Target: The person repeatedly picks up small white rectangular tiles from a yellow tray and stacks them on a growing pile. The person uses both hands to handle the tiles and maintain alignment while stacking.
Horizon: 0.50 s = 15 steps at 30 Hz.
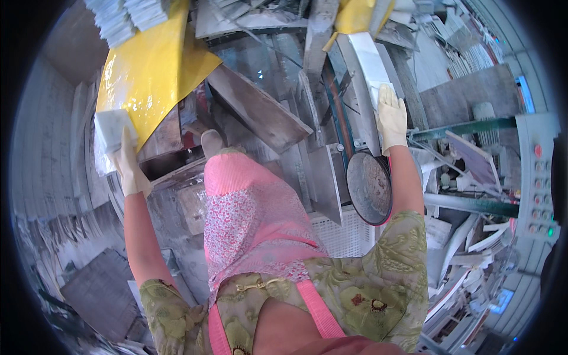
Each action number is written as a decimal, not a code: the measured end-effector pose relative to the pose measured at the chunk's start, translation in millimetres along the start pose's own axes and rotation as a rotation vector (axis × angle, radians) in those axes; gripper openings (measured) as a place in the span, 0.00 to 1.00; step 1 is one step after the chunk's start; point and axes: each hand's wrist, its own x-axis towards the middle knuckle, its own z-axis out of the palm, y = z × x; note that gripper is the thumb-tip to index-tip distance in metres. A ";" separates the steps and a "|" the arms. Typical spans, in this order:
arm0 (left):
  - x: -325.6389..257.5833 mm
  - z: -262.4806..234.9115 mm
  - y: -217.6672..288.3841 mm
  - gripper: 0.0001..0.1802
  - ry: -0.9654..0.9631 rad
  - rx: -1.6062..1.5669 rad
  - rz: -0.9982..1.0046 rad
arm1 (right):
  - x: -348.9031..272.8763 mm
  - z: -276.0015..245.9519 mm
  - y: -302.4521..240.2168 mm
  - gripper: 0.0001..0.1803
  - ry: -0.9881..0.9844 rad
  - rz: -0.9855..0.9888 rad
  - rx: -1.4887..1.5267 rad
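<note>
My left hand (128, 165), in a pale rubber glove, is closed on a white tile (110, 131) at the near edge of a shiny yellow sheet (148, 71). Whether that tile is one piece or several stacked, I cannot tell. On the right, a row of white tiles (368, 56) lies along a narrow rail. My gloved right hand (391, 118) rests at the near end of this row, its fingers stretched out and the fingertips touching the end tile.
Stacked white tiles (127, 18) stand on the yellow sheet's far end. A tilted board (257, 109) lies between my arms. Below my right hand is a round dark pan (370, 188). A control panel (537, 177) with buttons stands far right, beside green bars and scrap pieces.
</note>
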 end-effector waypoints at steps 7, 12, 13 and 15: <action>1.3 -10.2 -16.5 0.34 -0.098 -0.041 0.078 | 12.5 -31.5 -17.4 0.26 -0.025 0.239 0.899; 19.0 -14.1 -15.7 0.30 0.013 0.266 0.172 | 41.4 -70.7 -6.1 0.22 -0.205 0.184 0.212; 18.9 -14.3 -12.2 0.29 0.029 0.301 0.253 | 50.7 -76.2 -9.4 0.21 -0.104 0.202 0.166; 15.8 -13.6 -5.5 0.30 0.026 0.358 0.322 | 69.9 -92.7 -25.0 0.23 -0.059 0.330 0.846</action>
